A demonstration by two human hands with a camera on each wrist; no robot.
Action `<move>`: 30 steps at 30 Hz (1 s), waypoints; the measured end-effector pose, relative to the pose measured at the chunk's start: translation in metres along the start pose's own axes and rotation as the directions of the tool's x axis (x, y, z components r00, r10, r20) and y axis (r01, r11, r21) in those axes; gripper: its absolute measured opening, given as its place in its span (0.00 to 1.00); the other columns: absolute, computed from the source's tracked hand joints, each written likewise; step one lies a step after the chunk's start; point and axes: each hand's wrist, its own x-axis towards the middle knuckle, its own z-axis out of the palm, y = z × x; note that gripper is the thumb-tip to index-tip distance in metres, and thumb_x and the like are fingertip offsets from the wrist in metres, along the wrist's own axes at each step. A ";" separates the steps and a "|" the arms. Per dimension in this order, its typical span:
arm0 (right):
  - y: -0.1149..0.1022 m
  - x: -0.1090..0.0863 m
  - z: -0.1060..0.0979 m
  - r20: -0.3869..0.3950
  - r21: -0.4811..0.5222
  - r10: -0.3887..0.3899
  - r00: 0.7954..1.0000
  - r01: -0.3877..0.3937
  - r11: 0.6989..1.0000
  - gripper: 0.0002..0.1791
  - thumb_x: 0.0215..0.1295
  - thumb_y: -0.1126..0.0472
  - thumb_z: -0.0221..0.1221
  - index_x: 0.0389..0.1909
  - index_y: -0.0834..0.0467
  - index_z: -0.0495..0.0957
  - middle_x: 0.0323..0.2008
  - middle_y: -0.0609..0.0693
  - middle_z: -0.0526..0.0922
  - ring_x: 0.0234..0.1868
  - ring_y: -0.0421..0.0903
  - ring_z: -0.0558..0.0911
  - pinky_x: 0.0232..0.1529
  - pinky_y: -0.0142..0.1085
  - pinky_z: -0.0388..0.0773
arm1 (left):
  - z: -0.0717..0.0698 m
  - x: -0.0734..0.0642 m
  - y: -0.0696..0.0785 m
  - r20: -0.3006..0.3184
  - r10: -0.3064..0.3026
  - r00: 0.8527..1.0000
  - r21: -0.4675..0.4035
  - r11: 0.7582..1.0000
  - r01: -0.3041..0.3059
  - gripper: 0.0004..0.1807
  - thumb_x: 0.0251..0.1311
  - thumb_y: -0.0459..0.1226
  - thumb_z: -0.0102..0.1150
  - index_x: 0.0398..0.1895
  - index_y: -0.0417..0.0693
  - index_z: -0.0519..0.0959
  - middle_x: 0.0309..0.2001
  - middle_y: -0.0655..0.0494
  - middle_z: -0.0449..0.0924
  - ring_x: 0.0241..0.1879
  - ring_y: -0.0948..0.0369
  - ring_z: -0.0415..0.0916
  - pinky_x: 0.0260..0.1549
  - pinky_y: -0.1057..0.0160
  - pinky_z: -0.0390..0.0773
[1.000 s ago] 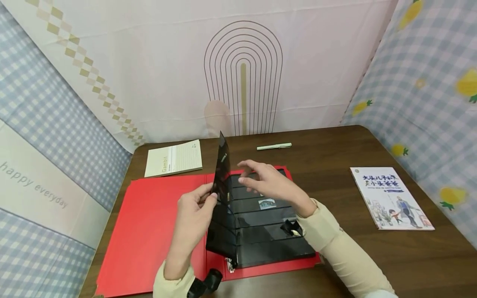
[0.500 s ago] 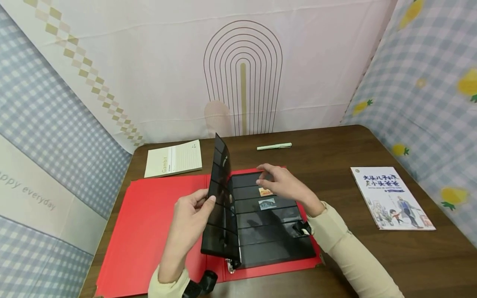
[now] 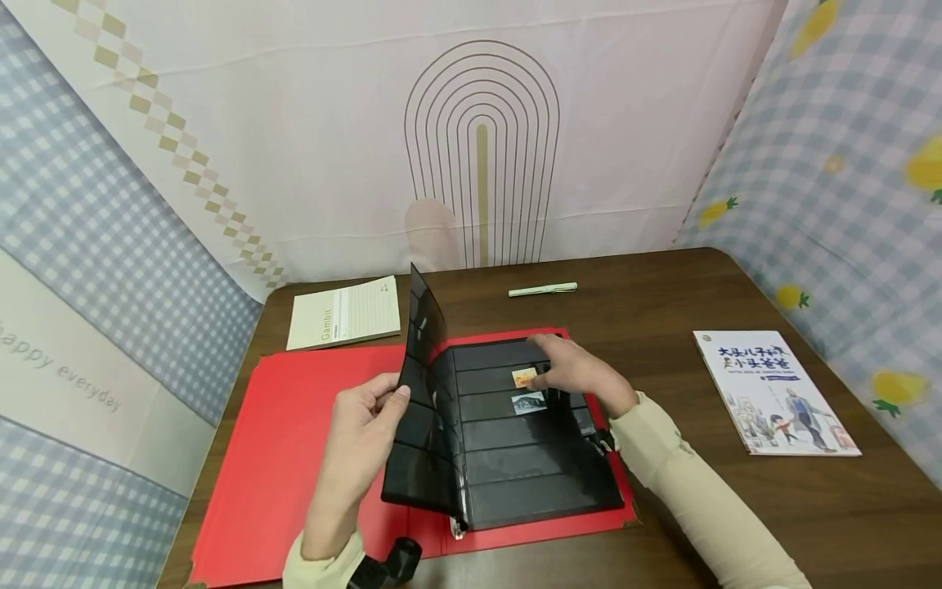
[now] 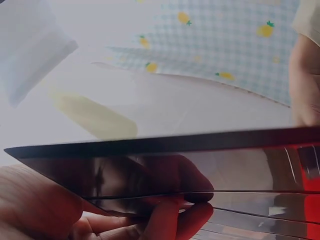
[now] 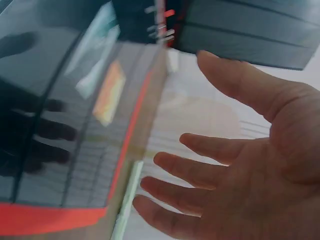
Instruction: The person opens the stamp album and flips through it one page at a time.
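A red ring binder (image 3: 316, 458) lies spread on the table, with black pocket pages like a stamp album's. Between thumb and fingers, my left hand (image 3: 361, 433) pinches the outer edge of a raised black page (image 3: 421, 458), which stands tilted to the left. On the flat page (image 3: 515, 474) beneath are a small orange stamp-like picture (image 3: 523, 377) and a blue-grey one (image 3: 529, 402). Close over that page's upper right is my right hand (image 3: 581, 368); the right wrist view shows its fingers (image 5: 195, 172) spread and holding nothing. Whether it touches the page, I cannot tell.
A cream notepad (image 3: 343, 312) lies behind the binder's left cover. At the back of the table is a pale green pen (image 3: 542, 289). A white picture book (image 3: 776, 393) lies to the right. Fabric hangings (image 3: 331, 123) enclose the table's back and sides.
My left hand has swung the raised page further left, opening the gap over the flat page. My right hand has moved right and slightly down, uncovering the orange stamp-like picture.
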 end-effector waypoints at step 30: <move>0.031 0.029 0.012 0.118 -0.254 0.158 0.980 -0.124 0.959 0.50 0.62 0.57 0.71 0.76 0.73 0.53 0.78 0.70 0.45 0.78 0.66 0.47 0.71 0.64 0.51 | -0.014 0.008 -0.003 -0.059 -0.007 0.998 -0.030 1.000 0.006 0.11 0.70 0.25 0.51 0.43 0.32 0.85 0.22 0.52 0.77 0.26 0.61 0.70 0.27 0.67 0.70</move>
